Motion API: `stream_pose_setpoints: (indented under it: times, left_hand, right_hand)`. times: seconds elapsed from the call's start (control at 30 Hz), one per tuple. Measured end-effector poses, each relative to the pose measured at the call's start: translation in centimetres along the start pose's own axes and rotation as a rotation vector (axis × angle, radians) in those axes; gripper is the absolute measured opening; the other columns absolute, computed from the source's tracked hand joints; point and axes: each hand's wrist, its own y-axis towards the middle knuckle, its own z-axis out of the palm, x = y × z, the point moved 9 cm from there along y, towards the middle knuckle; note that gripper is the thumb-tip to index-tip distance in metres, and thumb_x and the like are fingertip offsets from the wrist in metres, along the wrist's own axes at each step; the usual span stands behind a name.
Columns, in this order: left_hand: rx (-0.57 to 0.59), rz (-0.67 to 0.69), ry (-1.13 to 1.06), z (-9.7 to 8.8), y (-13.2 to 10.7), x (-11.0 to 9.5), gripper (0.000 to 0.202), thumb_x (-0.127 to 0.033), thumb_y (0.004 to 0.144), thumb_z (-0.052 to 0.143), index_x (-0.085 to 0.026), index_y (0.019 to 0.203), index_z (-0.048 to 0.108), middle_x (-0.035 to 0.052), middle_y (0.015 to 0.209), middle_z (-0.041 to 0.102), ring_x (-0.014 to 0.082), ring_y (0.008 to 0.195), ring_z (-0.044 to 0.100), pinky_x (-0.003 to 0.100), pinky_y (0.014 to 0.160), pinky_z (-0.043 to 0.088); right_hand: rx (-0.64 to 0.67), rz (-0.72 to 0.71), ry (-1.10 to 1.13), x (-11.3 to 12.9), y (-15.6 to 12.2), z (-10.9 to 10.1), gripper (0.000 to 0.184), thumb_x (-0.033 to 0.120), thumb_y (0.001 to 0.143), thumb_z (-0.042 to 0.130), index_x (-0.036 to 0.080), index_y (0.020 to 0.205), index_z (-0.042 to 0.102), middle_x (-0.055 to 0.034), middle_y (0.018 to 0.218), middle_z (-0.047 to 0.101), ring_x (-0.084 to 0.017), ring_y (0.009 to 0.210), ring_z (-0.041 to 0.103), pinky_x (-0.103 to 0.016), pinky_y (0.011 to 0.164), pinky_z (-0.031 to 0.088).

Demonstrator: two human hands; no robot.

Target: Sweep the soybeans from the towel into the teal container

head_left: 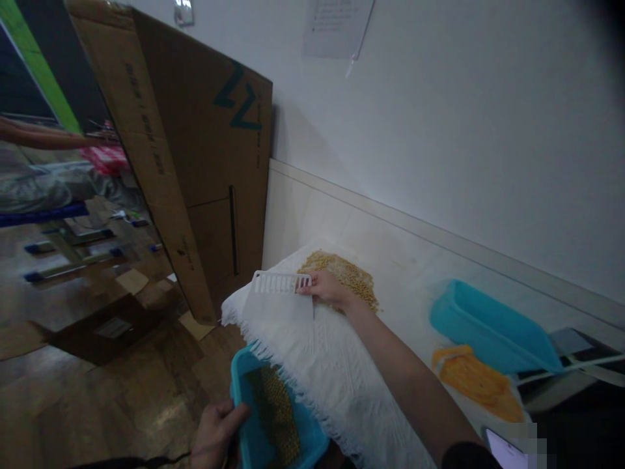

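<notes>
My right hand [327, 288] grips the corner of a thin white plastic scraper [278, 301] with a row of slots along its upper edge. The scraper is over the end of a fringed white cloth [351, 378]. Behind that hand a spread of yellow beans [349, 272], which look like soybeans, lies on the cloth. Below the fringe, my left hand [219, 426] holds the left rim of a blue plastic bin [237, 384], thumb over the edge. More of the beans [280, 404] fill the bin's bottom; its right side is partly hidden under the cloth.
A second blue bin [493, 326] rests on the white table [405, 280] at right, beside an orange cloth [478, 381] and a phone [505, 449]. A tall cardboard box [209, 150] stands at left. Beyond it, another person's arm [43, 135] shows. Flattened cardboard [102, 329] lies on the floor.
</notes>
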Motion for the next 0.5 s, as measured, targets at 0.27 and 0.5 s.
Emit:
stream_pose_setpoints:
  times: [0.27, 0.5]
  left_hand:
    - [-0.018, -0.026, -0.037, 0.0, 0.1, 0.4, 0.046, -0.058, 0.059, 0.062, -0.021, 0.038, 0.045, -0.003, 0.026, 0.042, 0.0071, 0.02, 0.03, 0.02, 0.027, 0.016]
    - [-0.018, -0.028, -0.089, 0.0, 0.1, 0.4, 0.045, -0.058, 0.058, 0.062, -0.021, 0.038, 0.044, -0.0035, 0.025, 0.041, 0.0069, 0.02, 0.031, 0.02, 0.027, 0.017]
  right_hand:
    - [-0.074, -0.025, -0.015, 0.8, 1.5, -1.0, 0.032, 0.042, 0.062, 0.072, 0.01, 0.067, 0.067, 0.0005, 0.056, 0.062, -0.01, 0.049, 0.051, -0.018, 0.044, 0.038]
    - [-0.363, -0.09, -0.172, 3.6, -5.1, -4.0, 0.02, 0.03, 0.075, 0.063, 0.013, 0.082, 0.071, -0.0037, 0.073, 0.07, -0.015, 0.063, 0.061, -0.023, 0.056, 0.047]
